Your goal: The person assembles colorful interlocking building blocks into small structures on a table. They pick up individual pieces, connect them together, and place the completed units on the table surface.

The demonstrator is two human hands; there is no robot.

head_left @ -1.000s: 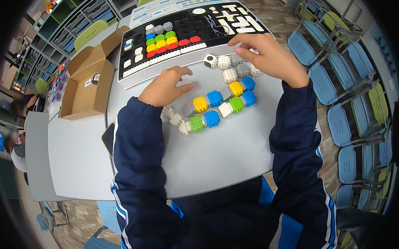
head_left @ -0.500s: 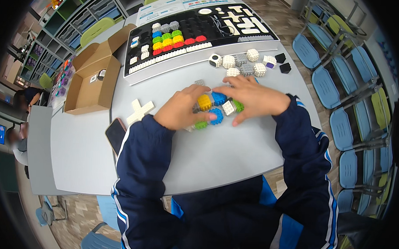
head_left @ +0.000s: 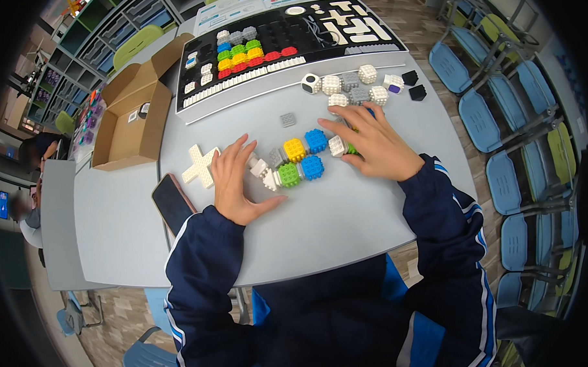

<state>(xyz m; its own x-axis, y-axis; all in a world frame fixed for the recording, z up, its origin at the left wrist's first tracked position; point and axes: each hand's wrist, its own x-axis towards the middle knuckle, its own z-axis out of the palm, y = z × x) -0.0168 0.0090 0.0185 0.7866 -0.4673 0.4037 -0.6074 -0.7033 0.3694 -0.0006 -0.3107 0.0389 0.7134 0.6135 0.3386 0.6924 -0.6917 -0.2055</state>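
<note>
An open cardboard box (head_left: 124,142) sits on the pale surface (head_left: 318,236), a dark-screened phone (head_left: 171,203) lying near it. At right, blue and green chairs (head_left: 478,126) with metal frames crowd the wood-patterned floor (head_left: 403,29). At upper left, a shelving unit (head_left: 121,38) rises behind a lime-green chair (head_left: 138,45).
</note>
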